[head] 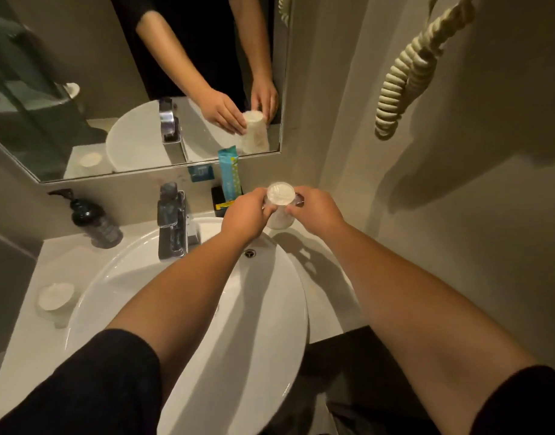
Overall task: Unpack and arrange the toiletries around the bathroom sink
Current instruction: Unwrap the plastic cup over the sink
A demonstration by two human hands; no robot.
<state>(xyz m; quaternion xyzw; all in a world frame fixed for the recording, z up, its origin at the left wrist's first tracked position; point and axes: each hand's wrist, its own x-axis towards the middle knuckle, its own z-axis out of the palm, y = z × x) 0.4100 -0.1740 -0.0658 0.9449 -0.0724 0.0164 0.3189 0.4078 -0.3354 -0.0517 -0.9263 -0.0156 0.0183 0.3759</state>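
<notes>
Between fingertips of left hand [249, 211] and right hand [314, 208], wrapped cup [281, 196] being pinched upright, standing on white counter [320, 277] beyond basin [207, 309]. Behind fingers: teal packet [229, 171] leaning against wall under mirror [113, 73]. Left of fingers: chrome tap [172, 224], dark pump bottle [94, 221].

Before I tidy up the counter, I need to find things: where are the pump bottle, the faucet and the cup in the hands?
pump bottle [94, 221]: head view, on its dark body.
faucet [172, 224]: head view, on the chrome body.
cup [280, 193]: head view, on its covered top.
</notes>
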